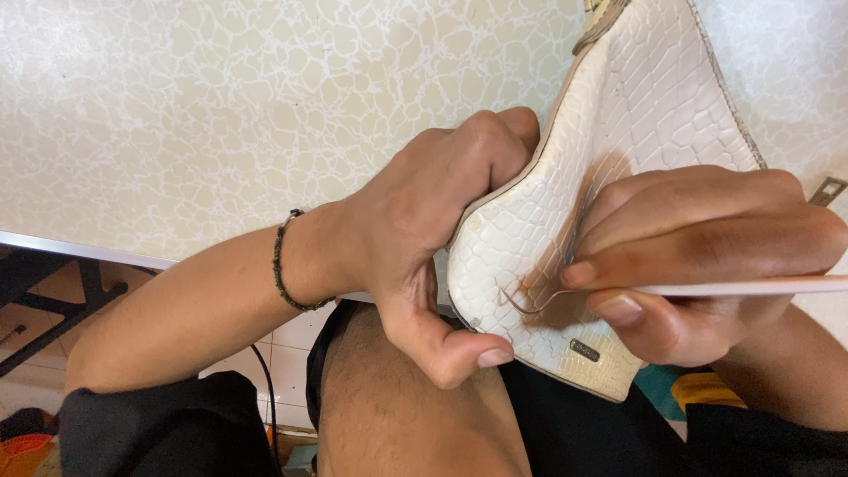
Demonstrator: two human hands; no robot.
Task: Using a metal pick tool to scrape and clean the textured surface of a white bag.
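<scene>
A cream bag (654,115) with a scale-like embossed surface rests tilted over the table edge and my lap. My left hand (433,238) grips its lower left edge, fingers curled behind it and thumb pressed on the front near the bottom corner. My right hand (698,256) pinches a thin white stick (751,287), its tip touching a brownish stain on the bag's front. A small metal tag (584,350) sits near the bag's bottom rim. A dark beaded bracelet (284,265) circles my left wrist.
The table (221,115) has a pale cracked-pattern top with a metal front edge. Below it I see my bare knee, black shorts, a tiled floor, a dark table leg at the left and coloured objects at the lower right.
</scene>
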